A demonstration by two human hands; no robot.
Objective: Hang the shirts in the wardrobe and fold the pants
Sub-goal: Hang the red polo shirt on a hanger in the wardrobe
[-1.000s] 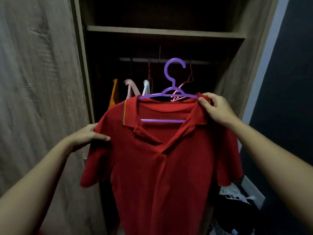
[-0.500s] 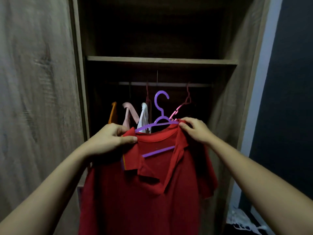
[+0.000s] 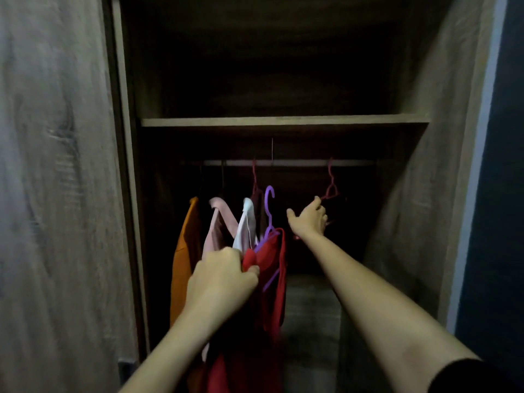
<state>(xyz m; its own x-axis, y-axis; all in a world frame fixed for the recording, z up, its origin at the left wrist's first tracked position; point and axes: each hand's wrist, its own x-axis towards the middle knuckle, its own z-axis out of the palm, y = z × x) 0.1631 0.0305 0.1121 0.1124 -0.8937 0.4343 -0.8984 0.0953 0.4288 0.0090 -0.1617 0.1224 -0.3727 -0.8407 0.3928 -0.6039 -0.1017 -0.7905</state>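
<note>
A red polo shirt (image 3: 272, 279) hangs edge-on from a purple hanger (image 3: 269, 205), whose hook is just below the wardrobe rail (image 3: 297, 163) and not on it. My left hand (image 3: 221, 279) grips the shirt's near shoulder together with the hanger arm. My right hand (image 3: 307, 221) reaches deeper into the wardrobe, thumb spread, with its fingers against an empty pink hanger (image 3: 330, 188) that hangs on the rail. The shirt's lower part is lost in the dark.
On the rail's left part hang an orange garment (image 3: 181, 265), a pale pink one (image 3: 217, 231) and a white one (image 3: 246, 225). A wooden shelf (image 3: 283, 120) runs above the rail. The wardrobe door (image 3: 56, 194) stands at left, the side wall (image 3: 419, 194) at right.
My right hand let go of the shirt's collar and reached to the pink hanger on the rail. The shirt turned edge-on and moved into the wardrobe in my left hand.
</note>
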